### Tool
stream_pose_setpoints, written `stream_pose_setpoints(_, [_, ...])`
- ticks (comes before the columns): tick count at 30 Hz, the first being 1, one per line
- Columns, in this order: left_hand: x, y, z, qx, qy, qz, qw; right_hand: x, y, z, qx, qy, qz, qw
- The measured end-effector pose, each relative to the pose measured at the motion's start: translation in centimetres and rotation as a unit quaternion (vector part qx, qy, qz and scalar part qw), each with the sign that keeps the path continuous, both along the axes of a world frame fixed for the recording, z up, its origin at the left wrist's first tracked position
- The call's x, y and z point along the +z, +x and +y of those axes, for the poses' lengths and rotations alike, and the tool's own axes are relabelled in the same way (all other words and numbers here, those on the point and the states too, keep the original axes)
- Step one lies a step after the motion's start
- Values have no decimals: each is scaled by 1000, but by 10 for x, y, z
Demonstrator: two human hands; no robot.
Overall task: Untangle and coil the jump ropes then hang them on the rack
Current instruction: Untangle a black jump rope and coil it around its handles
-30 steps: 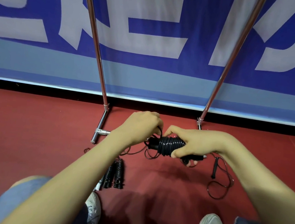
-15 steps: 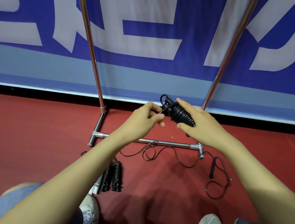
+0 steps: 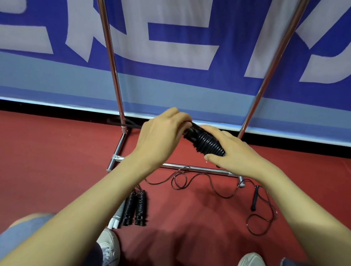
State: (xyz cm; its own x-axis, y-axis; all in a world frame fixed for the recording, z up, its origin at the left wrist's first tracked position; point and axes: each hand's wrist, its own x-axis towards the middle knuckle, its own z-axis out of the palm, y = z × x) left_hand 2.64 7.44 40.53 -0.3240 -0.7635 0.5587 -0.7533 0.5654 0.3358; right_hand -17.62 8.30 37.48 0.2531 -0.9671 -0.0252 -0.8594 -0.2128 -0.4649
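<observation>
Black cord, wound in tight even turns round its handles, makes the coiled jump rope (image 3: 207,142) a ribbed, tilted bundle. It is held in the air in front of the rack (image 3: 110,44), above the base bar. The left hand (image 3: 161,133) curls its fingers round the upper end. The right hand (image 3: 231,155) clamps thumb and fingers on the lower part. Another rope (image 3: 255,198) lies loose on the red floor (image 3: 35,160), with two wound bundles (image 3: 140,207) nearby.

The left hand (image 3: 161,135) has moved from pinching the cord end to gripping the upper end of the coiled jump rope (image 3: 207,142), near frame centre.
</observation>
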Motion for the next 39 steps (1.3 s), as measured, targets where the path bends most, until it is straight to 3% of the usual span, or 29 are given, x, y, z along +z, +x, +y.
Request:
stream_pose_setpoints(3, [-1,3,-7,-7,-102,-110,989,0,-1,-2,-6,-14,17,1000])
stream_pose_setpoints(5, [-4,6,-12,-4,-124,-153,980,-1,0,0,4,2,25,1000])
stream_pose_setpoints(9, [-6,5,-10,-25,-120,-139,983,-1,0,1,27,40,40,998])
stream_pose_setpoints(11, [-8,-1,-3,-27,-62,-79,995,-1,-3,-1,13,26,46,999])
stream_pose_setpoints(13, [-5,-3,6,-14,64,20,998,1,-7,-2,-19,-13,41,999])
stream_pose_setpoints(16, [-7,-5,7,-2,200,140,970,4,-10,-2,-52,-55,-26,997])
stream_pose_setpoints(21, [-11,-2,4,-8,207,165,964,4,-8,-2,-72,-69,-54,994])
stream_pose_setpoints(25, [-9,-1,3,14,256,161,953,6,-7,0,-80,-87,-11,993])
stream_pose_setpoints(27, [-10,3,2,22,337,175,925,6,-6,3,-76,-104,13,992])
stream_pose_setpoints(30, [-5,8,0,-27,473,305,826,6,-6,6,-66,-110,42,991])
stream_pose_setpoints(32, [-1,10,-1,-51,514,342,785,6,-6,7,-59,-113,90,988])
stream_pose_setpoints(37, [0,5,-5,-38,637,358,681,10,2,11,-62,-132,156,977])
stream_pose_setpoints(39, [-4,4,-7,-58,672,339,656,9,5,12,-55,-137,171,974])
